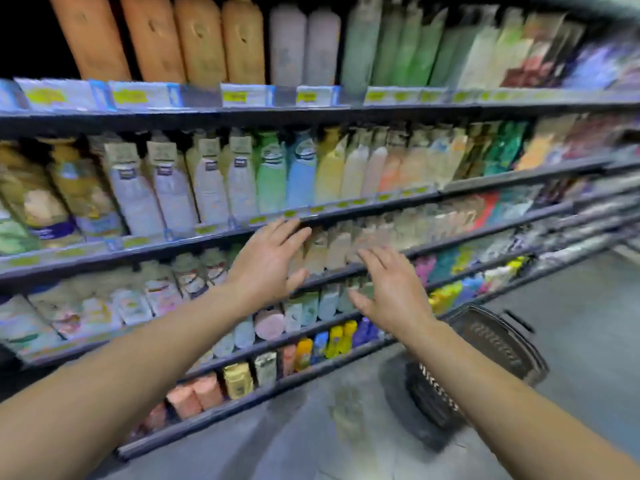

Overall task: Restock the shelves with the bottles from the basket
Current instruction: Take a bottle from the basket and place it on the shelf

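Observation:
Both my hands reach toward the third shelf from the top (450, 242), where a row of pale beige bottles (337, 249) stands. My left hand (268, 259) is spread with straight fingers just left of those bottles. My right hand (388, 289) is spread too, a little lower and to the right, in front of the shelf edge. Neither hand holds anything. The dark wire basket (485, 344) sits on the floor under my right forearm; its contents are hidden. The picture is blurred.
Long store shelves (207, 114) run across the view, packed with bottles: orange and green ones on top, white, blue and yellow ones below, small colourful ones on the low shelves. Grey floor (571, 323) lies to the right and in front.

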